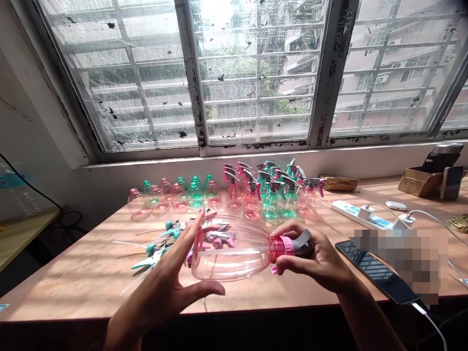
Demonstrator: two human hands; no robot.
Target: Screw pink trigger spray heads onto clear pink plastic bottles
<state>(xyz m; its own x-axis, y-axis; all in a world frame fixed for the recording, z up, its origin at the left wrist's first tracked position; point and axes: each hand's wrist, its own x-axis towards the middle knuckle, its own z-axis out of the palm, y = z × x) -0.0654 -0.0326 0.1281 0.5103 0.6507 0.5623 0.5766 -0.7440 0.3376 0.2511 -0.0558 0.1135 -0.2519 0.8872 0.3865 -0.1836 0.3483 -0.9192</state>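
Observation:
A clear pink spray bottle (pixel 234 253) lies sideways in the air above the table, its base toward the left. My right hand (pixel 314 258) is closed around its pink collar and grey spray head (pixel 304 243), thumb below and fingers above. A straw shows through the bottle's wall. At the base end, my left hand (pixel 175 268) is open, with fingers stretched along the far side and the thumb apart beneath. Whether it touches the bottle is unclear. Loose green and pink spray heads (pixel 153 254) with straws lie behind and beside my left hand.
Open pink and green bottles (pixel 179 197) stand at the back left, beside several bottles fitted with spray heads (pixel 272 200). On the right are a power strip (pixel 360 214), a phone (pixel 378 273) with a cable, and a cardboard box (pixel 415 183). Windows line the back wall.

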